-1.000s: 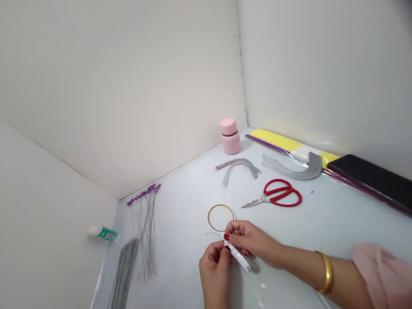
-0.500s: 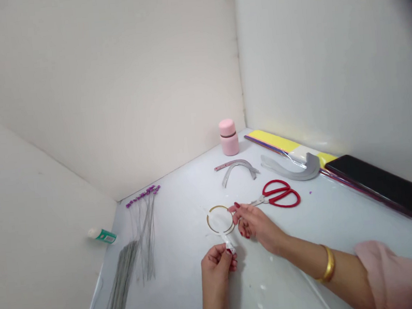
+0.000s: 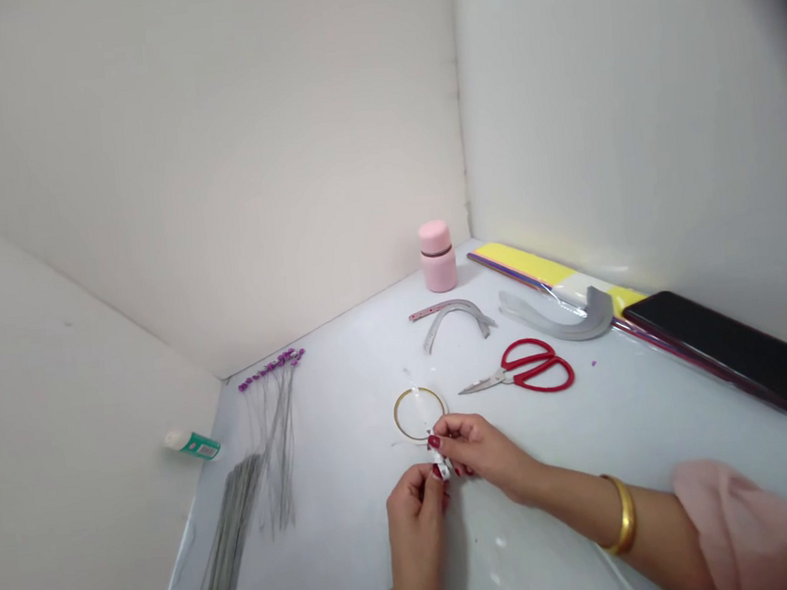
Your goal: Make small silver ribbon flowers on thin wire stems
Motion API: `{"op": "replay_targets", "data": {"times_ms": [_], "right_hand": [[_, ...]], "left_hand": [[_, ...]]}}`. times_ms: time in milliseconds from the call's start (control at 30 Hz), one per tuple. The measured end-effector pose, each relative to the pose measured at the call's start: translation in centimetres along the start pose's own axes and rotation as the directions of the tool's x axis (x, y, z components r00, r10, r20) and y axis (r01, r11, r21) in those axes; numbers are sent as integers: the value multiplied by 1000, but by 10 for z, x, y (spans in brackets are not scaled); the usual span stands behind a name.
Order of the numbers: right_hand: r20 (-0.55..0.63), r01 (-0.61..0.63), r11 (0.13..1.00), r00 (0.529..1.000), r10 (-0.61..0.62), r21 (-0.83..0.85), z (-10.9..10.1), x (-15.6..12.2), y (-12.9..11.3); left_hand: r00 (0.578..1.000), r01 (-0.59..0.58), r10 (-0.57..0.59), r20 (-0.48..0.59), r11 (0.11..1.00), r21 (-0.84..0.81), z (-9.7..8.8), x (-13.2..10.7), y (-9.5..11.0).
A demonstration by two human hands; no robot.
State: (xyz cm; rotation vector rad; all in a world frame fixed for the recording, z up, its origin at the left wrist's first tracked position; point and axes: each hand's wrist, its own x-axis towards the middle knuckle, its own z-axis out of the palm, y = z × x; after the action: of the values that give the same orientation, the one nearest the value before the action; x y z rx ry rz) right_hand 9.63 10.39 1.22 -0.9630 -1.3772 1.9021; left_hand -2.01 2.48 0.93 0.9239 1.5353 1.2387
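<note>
Between my two hands is a small white strip [image 3: 441,466], partly hidden by the fingers. My left hand [image 3: 415,520] pinches its lower end between thumb and fingers. My right hand [image 3: 487,458] is closed on the upper part of the same strip, close to the left fingertips. Just beyond the hands lies a thin ring [image 3: 397,416] with a gold-brown inner edge, like a narrow roll of tape. Red-handled scissors [image 3: 539,376] lie with slightly parted blades to the right of the ring.
Long grey wire stems [image 3: 231,542] and purple-tipped stems [image 3: 284,417] lie at left, near a green-and-white tube [image 3: 199,444]. Toward the back are a pink jar [image 3: 439,267], curved grey strips [image 3: 452,310] and a clear curved bundle [image 3: 555,316]. A black phone [image 3: 733,350] rests along the right wall.
My right hand has moved down and left from beside the ring to the white strip and now grips it. The strip, stretched over the ring before, is now mostly covered by fingers.
</note>
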Motion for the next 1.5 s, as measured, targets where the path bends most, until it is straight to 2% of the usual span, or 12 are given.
{"op": "replay_targets", "data": {"times_ms": [100, 167, 333, 600, 867, 1000, 1200, 1333, 1500], "right_hand": [[-28, 27, 1000, 999, -27, 1, 0, 1, 0], [-18, 21, 1000, 1000, -21, -9, 0, 1, 0], [50, -30, 998, 998, 33, -54, 1, 1, 4], [50, -34, 996, 998, 39, -82, 0, 1, 4], [20, 15, 998, 1000, -14, -64, 2, 2, 4], [61, -2, 997, 998, 7, -78, 1, 2, 6], [20, -9, 998, 1000, 11, -65, -1, 5, 10], [28, 1, 998, 1000, 1, -60, -1, 5, 11], [72, 1, 998, 997, 4, -67, -2, 2, 9]], "left_hand": [[995, 23, -21, 93, 1000, -17, 3, 0, -2], [994, 30, -27, 110, 999, -25, 4, 0, -4], [995, 0, -1, 96, 1000, 15, 2, 2, -4], [996, -85, 88, -19, 987, 137, -1, -3, 1], [995, -57, 50, 88, 995, 79, 2, 0, -2], [998, -41, 38, 52, 998, 50, 0, 3, -5], [998, 0, -1, 59, 1000, 6, -3, 5, -3], [999, -33, 32, 19, 996, 81, -3, 4, -4], [990, -138, 139, 10, 964, 228, -2, -4, -1]]}}
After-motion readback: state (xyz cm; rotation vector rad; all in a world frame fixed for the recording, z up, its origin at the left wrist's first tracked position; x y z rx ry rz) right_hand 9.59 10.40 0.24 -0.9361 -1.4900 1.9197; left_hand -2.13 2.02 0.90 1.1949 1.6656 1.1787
